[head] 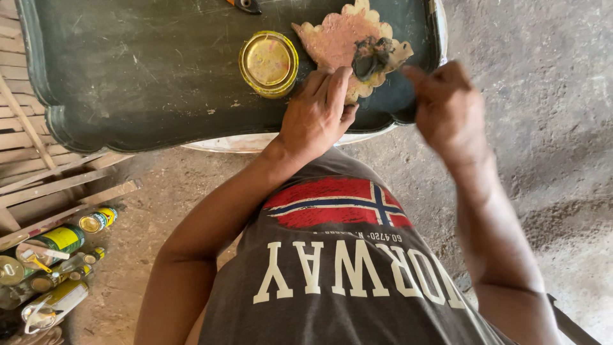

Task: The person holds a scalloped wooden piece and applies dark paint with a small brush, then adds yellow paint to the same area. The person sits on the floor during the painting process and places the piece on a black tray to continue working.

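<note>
A flat pinkish ornamental piece with a scalloped gold edge (pixel 335 39) lies on a dark tray-like tabletop (pixel 140 76). My left hand (pixel 317 112) rests on its near edge, fingers pressing it down. A dark grey blob or rag (pixel 371 56) sits on the right part of the piece. My right hand (pixel 447 105) is blurred, fingers pinched together just right of that blob; I cannot make out whether it holds anything. A round yellow tin lid (pixel 269 62) lies left of the piece.
Wooden slats (pixel 38 160) lean at the left. Several bottles and cans (pixel 51 268) lie on the dirt floor at lower left. A white rim (pixel 255 142) shows under the tabletop. A dark tool tip (pixel 246 5) pokes in at the top.
</note>
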